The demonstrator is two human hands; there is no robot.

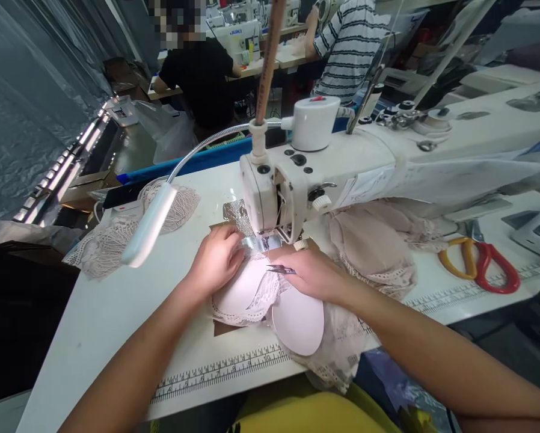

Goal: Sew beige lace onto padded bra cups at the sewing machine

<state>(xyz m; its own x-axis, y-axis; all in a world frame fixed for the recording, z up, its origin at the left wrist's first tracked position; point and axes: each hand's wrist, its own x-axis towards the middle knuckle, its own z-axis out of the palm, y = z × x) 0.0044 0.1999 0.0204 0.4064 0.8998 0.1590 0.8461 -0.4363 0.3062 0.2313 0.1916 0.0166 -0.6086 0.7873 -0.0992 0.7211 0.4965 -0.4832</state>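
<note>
Under the head of a white sewing machine (263, 198) lies a pale pink padded cup with lace edging (240, 294). My left hand (218, 255) rests on the cup's upper left part, fingers curled and pressed together on its fabric. Close to the needle area, my right hand (312, 270) is closed around small dark thread snips (281, 269), whose tips point left over the lace. A second smooth pink cup (299, 322) with lace hangs toward the table's front edge, below my right hand.
Lace pieces (175, 210) lie at the left beneath a lamp (150, 225). Beige lace garments (369, 240) and red and yellow scissors (495, 267) are at the right. A ruler strip (225, 370) runs along the front edge. Two people sit at machines behind.
</note>
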